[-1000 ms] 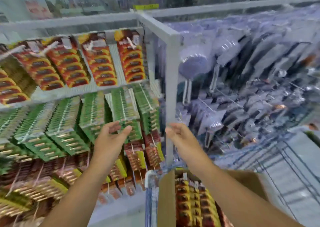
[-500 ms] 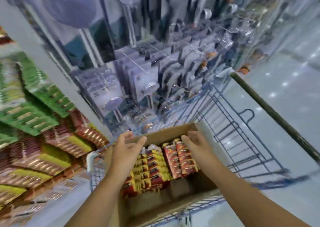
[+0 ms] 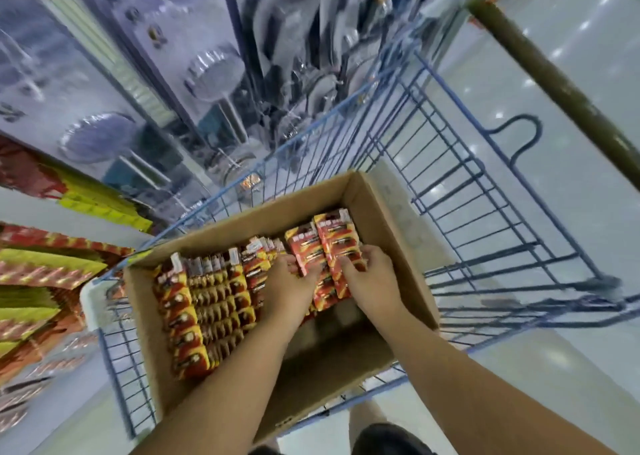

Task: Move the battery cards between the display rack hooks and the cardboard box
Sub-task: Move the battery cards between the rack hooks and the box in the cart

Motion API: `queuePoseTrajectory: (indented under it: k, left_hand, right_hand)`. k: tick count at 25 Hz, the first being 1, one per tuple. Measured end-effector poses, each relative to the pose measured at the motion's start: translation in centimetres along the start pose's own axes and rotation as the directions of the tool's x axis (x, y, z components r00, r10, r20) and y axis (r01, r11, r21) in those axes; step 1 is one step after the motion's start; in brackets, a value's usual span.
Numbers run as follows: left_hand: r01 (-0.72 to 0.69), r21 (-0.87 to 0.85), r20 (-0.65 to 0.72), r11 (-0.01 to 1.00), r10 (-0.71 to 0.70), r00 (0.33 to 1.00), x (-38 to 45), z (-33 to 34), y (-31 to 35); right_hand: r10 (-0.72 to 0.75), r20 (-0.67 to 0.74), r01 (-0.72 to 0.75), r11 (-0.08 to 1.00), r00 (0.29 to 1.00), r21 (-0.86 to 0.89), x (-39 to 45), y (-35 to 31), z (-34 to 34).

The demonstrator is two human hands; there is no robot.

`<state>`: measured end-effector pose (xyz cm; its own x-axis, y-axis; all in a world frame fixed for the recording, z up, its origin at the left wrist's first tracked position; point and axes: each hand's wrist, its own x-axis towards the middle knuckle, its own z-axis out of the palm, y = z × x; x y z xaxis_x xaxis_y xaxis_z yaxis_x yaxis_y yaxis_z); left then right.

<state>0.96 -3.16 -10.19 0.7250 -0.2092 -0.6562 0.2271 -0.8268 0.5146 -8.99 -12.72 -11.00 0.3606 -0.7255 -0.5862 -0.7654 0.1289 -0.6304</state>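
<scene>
An open cardboard box [image 3: 391, 219] sits in a blue wire shopping cart [image 3: 478, 191]. Inside it stand rows of yellow-and-red battery cards [image 3: 194, 305] on the left and red battery cards [image 3: 329, 236] on the right. Both my hands are down in the box. My left hand [image 3: 289, 281] grips the left side of a bunch of red battery cards. My right hand [image 3: 372, 278] grips the right side of the same bunch, fingers curled over the cards. The display rack [image 3: 45, 281] with hanging battery cards is at the left edge, blurred.
Packaged shower heads [image 3: 211, 73] hang on the shelf beyond the cart. The cart's dark handle bar [image 3: 554, 80] runs diagonally at top right. The near part of the box bottom [image 3: 332, 350] is bare. Shiny floor lies to the right.
My view swung from the rack down to the cart. Both hands went from held up open at the rack into the box and took hold of the red battery cards.
</scene>
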Motion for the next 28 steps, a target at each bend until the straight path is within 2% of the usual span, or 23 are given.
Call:
queuePoseTrajectory:
  k: [2, 5, 10, 13, 15, 16, 18, 20, 22, 24, 28]
  left_hand:
    - [0.046, 0.041, 0.013, 0.998, -0.047, 0.999, 1.4, 1.4, 0.0]
    - [0.057, 0.072, 0.008, 0.996, -0.058, 0.998, 3.5, 3.0, -0.5]
    - [0.089, 0.177, -0.046, 0.980, -0.082, 0.996, 5.7, 4.5, -0.6]
    - [0.071, 0.111, 0.001, 0.991, -0.072, 0.997, 5.8, 3.9, -0.6]
    - [0.058, 0.053, 0.002, 0.997, -0.058, 0.998, 5.4, 3.1, -0.8]
    - [0.040, 0.028, 0.002, 0.999, -0.040, 0.999, 5.1, 2.6, -0.9]
    - [0.005, -0.039, 0.014, 0.999, -0.004, 1.000, 4.5, 1.6, -1.0]
    - [-0.007, -0.129, 0.044, 0.992, 0.013, 0.999, 3.6, -0.1, -1.2]
    - [-0.017, -0.236, 0.077, 0.972, 0.036, 0.996, 2.6, -2.3, -1.8]
    - [-0.039, -0.335, 0.085, 0.941, 0.071, 0.994, 1.1, -5.4, -2.2]
    - [-0.140, -0.509, -0.012, 0.849, 0.156, 0.988, -3.5, -12.8, -2.4]
  right_hand:
    - [0.016, -0.059, -0.020, 0.998, 0.998, -0.064, 1.1, 0.4, 1.6]
    - [-0.011, -0.165, -0.031, 0.968, 0.986, -0.250, 2.2, 1.3, 4.2]
    - [0.029, -0.250, -0.142, 0.882, 0.968, -0.449, 3.3, 1.9, 6.2]
    - [0.030, -0.290, -0.172, 0.861, 0.957, -0.480, 3.2, 1.4, 6.4]
    - [0.080, -0.286, -0.188, 0.908, 0.955, -0.375, 3.0, 1.1, 6.1]
    - [0.138, -0.257, -0.202, 0.948, 0.957, -0.245, 3.0, 0.8, 5.6]
    - [0.260, -0.116, -0.257, 0.966, 0.959, 0.039, 3.2, -0.2, 4.1]
    - [0.285, 0.035, -0.286, 0.933, 0.958, 0.220, 2.4, -1.2, 1.8]
    - [0.222, 0.188, -0.275, 0.902, 0.957, 0.334, 0.2, -2.3, -0.7]
    - [0.087, 0.296, -0.220, 0.864, 0.951, 0.453, -2.5, -3.8, -3.0]
    - [-0.209, 0.396, -0.077, 0.799, 0.894, 0.596, -7.0, -9.9, -5.2]
